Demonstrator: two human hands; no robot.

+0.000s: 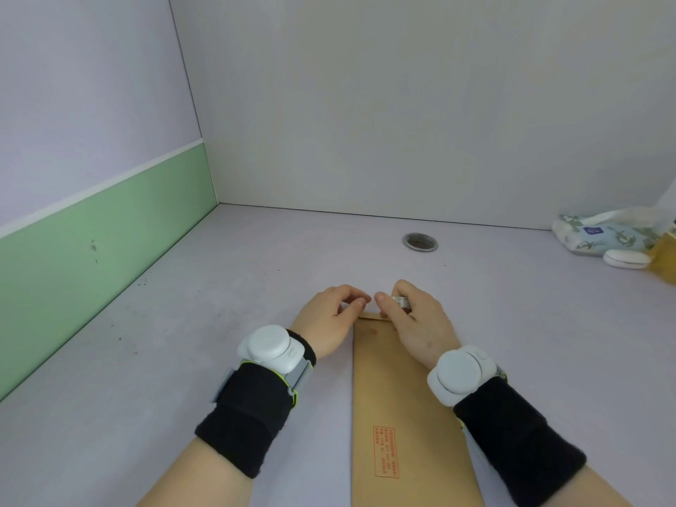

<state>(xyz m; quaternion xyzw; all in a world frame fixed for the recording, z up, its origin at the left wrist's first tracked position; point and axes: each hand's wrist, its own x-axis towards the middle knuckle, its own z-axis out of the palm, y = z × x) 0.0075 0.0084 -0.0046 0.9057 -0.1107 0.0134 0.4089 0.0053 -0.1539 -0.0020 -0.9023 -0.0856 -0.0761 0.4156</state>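
Meeting at the envelope's [398, 389] far edge, left fingers [356, 298] pinch something unclear, right fingers [384, 300] grip a white object [401, 301]; desk [219, 316] runs wide beyond.

A metal grommet [420, 242] sat in the desk [175, 360] near the back wall [402, 104]. At far right lay a tissue pack [600, 237], a white case [626, 258] just beside it, and something yellow [666, 256], perhaps a box, cut off by the edge.
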